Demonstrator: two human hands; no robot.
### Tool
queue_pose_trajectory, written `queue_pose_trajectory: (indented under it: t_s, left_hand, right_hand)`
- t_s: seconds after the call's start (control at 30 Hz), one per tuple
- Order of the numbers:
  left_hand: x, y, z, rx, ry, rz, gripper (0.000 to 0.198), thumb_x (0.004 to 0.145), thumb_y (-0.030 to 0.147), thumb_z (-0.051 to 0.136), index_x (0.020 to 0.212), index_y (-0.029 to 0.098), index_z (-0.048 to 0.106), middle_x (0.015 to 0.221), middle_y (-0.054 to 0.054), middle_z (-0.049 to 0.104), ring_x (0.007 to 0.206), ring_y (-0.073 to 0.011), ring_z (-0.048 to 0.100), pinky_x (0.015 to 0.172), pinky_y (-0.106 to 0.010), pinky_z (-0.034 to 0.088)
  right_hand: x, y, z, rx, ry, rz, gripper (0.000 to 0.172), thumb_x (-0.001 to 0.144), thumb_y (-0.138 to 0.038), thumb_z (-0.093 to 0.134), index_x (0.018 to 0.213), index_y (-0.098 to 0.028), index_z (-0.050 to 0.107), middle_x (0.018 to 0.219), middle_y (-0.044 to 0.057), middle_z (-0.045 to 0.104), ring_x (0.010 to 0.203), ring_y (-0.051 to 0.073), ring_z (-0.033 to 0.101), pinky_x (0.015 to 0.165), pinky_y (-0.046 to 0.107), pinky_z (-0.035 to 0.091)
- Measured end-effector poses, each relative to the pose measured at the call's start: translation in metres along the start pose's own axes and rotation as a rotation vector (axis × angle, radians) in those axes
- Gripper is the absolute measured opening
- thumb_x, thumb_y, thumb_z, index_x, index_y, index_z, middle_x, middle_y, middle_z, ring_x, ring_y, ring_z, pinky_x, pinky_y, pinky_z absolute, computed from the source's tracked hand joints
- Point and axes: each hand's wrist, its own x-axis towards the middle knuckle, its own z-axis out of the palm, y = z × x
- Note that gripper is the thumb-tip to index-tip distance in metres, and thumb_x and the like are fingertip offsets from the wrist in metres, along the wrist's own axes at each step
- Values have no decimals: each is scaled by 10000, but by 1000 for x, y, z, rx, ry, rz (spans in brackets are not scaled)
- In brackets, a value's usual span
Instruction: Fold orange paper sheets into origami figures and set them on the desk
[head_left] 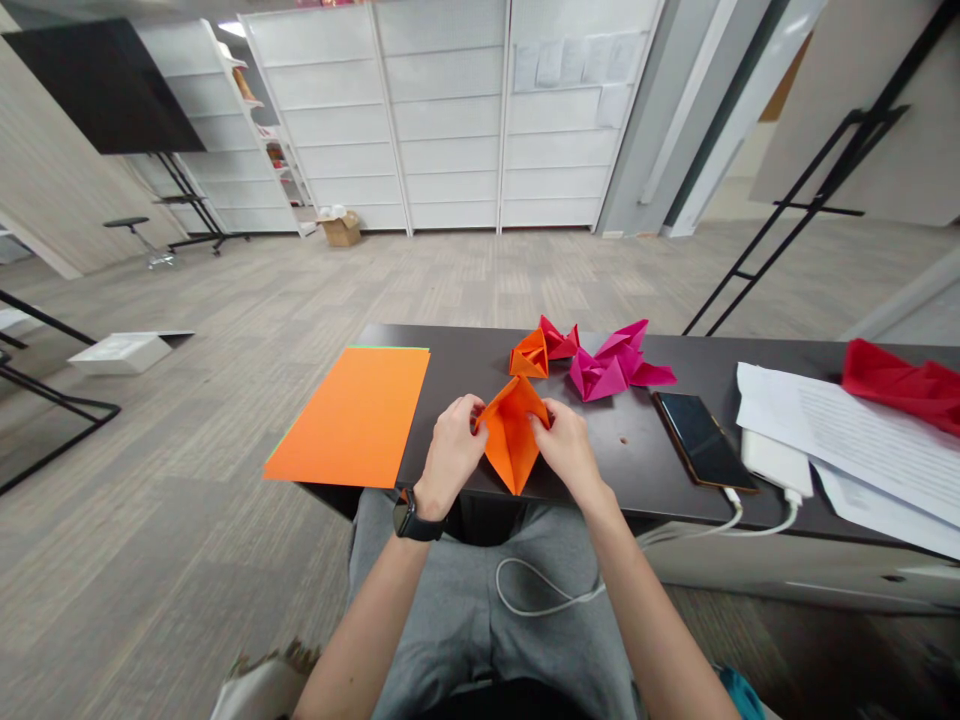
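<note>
A folded orange origami paper (pixel 511 432), diamond-shaped with a crease down its middle, is held over the front edge of the dark table. My left hand (pixel 454 447) pinches its left corner, and a black watch sits on that wrist. At the opposite corner, my right hand (pixel 568 446) grips the paper between thumb and fingers. Just beyond it lie a smaller orange folded paper piece (pixel 530 354), a red folded piece (pixel 559 338) and magenta folded pieces (pixel 619 362). The fingertips behind the held paper are partly hidden.
A stack of orange sheets (pixel 356 415) lies at the table's left end, overhanging its front edge. To the right are a phone (pixel 701 438), a white power bank (pixel 776 465) with cables, printed pages (pixel 862 435) and a red item (pixel 904 387). A white cable (pixel 547 608) loops over my lap.
</note>
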Motion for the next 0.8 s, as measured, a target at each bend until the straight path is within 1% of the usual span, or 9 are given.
queue_pose_trajectory:
  t_s: [0.1,0.23,0.3,0.37,0.47,0.57,0.63,0.7,0.8]
  left_hand:
    - [3,-7,-2,-10,19,-29,198,819,29,530,887,200,604,887,-28,672,808,-167,665,787,-302,540]
    - [3,-16,-5,-44,-48,40,225,836,33,523,918,207,640,951,-38,677,864,-173,677,806,-306,553]
    - [2,-18,-6,-59,-97,100,243,855,47,512,960,214,655,1017,-48,670,943,-182,667,809,-296,557]
    - [0,-19,-8,-71,-136,150,244,882,70,499,986,220,661,1053,-51,663,996,-186,649,811,-283,557]
    - [-4,-21,-10,-75,-152,201,246,895,68,483,976,219,660,1047,-46,664,999,-180,641,860,-290,544]
    - [-5,-26,-9,-61,-111,211,320,843,-8,455,947,212,663,1039,-40,672,1010,-176,642,929,-313,521]
    - [-6,-31,-7,-55,-93,196,360,807,-45,440,929,206,667,1022,-38,674,1004,-173,646,934,-318,521]
    - [-7,-35,-5,-52,-111,201,353,811,-41,448,932,202,673,1020,-43,673,994,-172,651,925,-319,532]
    - [-9,-40,-4,-38,-188,296,335,874,13,475,1047,213,681,1107,-58,672,1073,-178,641,979,-341,526]
  right_hand:
    - [3,11,-2,-12,-6,-19,197,851,-244,484,893,-203,673,874,70,703,797,230,641,774,361,478]
    - [2,19,-6,4,-54,-74,226,857,-201,465,952,-212,669,941,66,685,869,223,643,831,369,496]
    - [-1,19,-9,28,-117,-125,284,867,-171,443,1047,-218,658,1033,71,665,944,216,642,878,367,502]
    - [-5,19,-13,53,-206,-177,361,883,-148,413,1168,-232,620,1130,70,632,1029,207,628,943,376,495]
    - [-9,20,-20,61,-293,-237,470,885,-110,383,1304,-243,548,1208,69,589,1134,203,591,1028,396,462]
    - [-11,25,-24,14,-298,-303,553,875,-71,366,1369,-252,536,1189,79,572,1108,202,597,1000,382,484]
    - [-13,29,-23,-38,-300,-344,568,890,-66,354,1381,-271,554,1172,81,569,1061,197,606,956,367,508]
    - [-14,33,-22,-89,-308,-381,582,894,-54,348,1374,-292,576,1170,80,572,1042,194,603,941,366,516]
    - [-16,37,-23,-132,-295,-419,613,873,-30,365,1361,-320,596,1158,77,589,1021,199,599,942,388,523]
